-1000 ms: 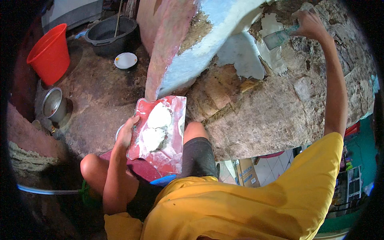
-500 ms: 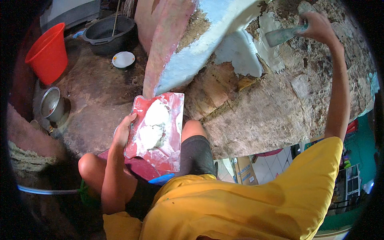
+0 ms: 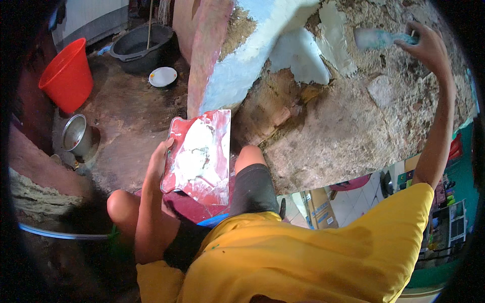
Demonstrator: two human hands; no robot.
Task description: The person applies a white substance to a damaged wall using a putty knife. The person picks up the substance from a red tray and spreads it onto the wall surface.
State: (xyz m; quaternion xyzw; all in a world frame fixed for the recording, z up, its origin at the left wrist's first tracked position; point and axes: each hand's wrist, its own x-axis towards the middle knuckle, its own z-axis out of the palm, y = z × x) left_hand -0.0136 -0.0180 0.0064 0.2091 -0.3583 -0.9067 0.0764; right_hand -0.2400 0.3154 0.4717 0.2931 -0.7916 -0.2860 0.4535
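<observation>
My left hand (image 3: pixel 159 156) grips a red board (image 3: pixel 223 171) at its left edge, above my lap, with a mound of white paste (image 3: pixel 194 146) spread over it. At the upper right, my right hand (image 3: pixel 427 48) is closed on a scraper (image 3: pixel 371 39) whose wide blade is blurred by motion. The scraper is over the rough, crumbling wall (image 3: pixel 364 121), just right of a smooth patch of fresh white paste (image 3: pixel 338 38). Peeling pale blue paint (image 3: pixel 237 65) covers part of the wall left of it.
On the dark floor at left stand a red bucket (image 3: pixel 65 76), a black tub (image 3: pixel 131 53) with a stick in it, a white plate (image 3: pixel 162 77) and a metal pot (image 3: pixel 74 135). A cardboard box (image 3: pixel 318 209) lies below the wall's edge.
My right hand and the scraper have moved rightward, off the white patch. The board in my left hand sits a little higher in the picture.
</observation>
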